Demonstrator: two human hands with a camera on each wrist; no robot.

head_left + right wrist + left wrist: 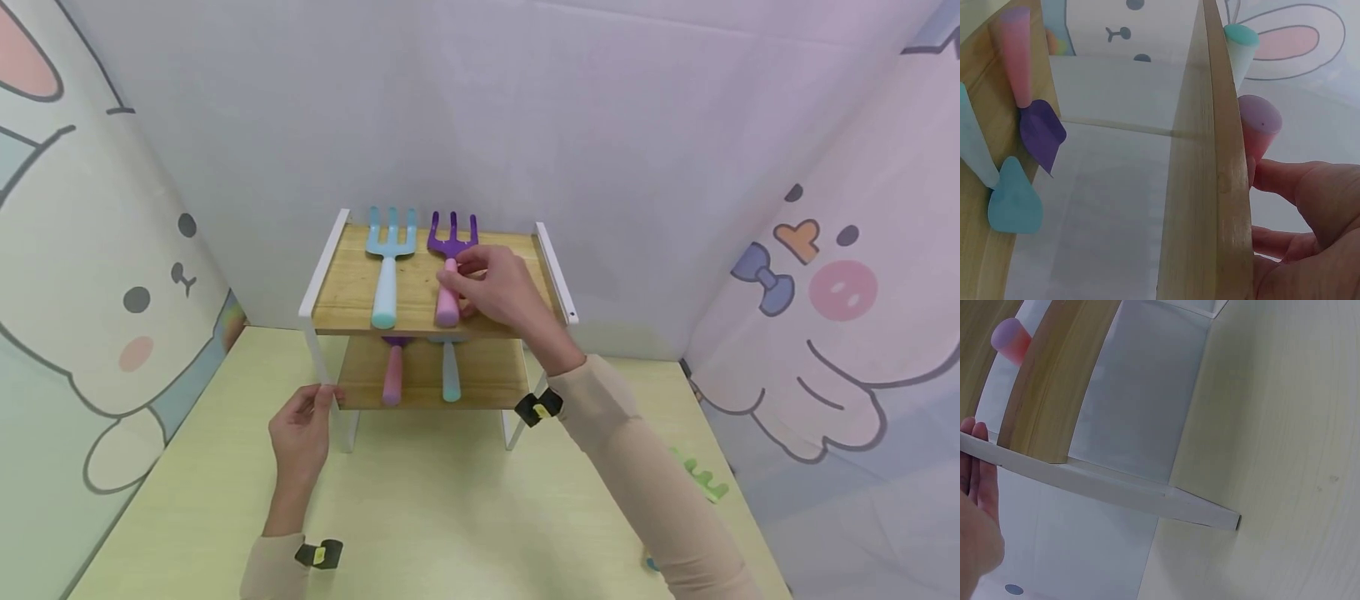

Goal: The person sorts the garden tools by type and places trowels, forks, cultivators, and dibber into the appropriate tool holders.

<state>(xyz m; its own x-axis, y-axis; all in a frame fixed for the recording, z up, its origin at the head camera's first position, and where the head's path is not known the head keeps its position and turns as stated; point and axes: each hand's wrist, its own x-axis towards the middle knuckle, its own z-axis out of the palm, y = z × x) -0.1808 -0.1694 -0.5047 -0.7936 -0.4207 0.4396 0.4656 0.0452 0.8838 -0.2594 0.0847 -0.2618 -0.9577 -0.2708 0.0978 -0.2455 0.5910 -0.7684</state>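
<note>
A two-tier rack has wooden shelves [352, 312] and a white frame [324, 265]. On its top shelf, a purple fork [452, 244] with a pink handle [1260, 125] lies right of a light-blue fork [386, 283]. My right hand [498, 287] pinches the pink handle between thumb and fingers; in the right wrist view, the shelf edge partly hides this hand [1316, 219]. At the rack's left front leg, my left hand [300, 429] grips the white frame, its fingers curled round it in the left wrist view [979, 531].
The lower shelf holds a purple trowel [1041, 131] with a pink handle and a light-blue trowel [1015, 200]. A green toothed item [705, 479] lies on the table [420, 508] at right, with a small blue item [652, 564] partly hidden by my right sleeve. Cartoon-printed curtains surround the table.
</note>
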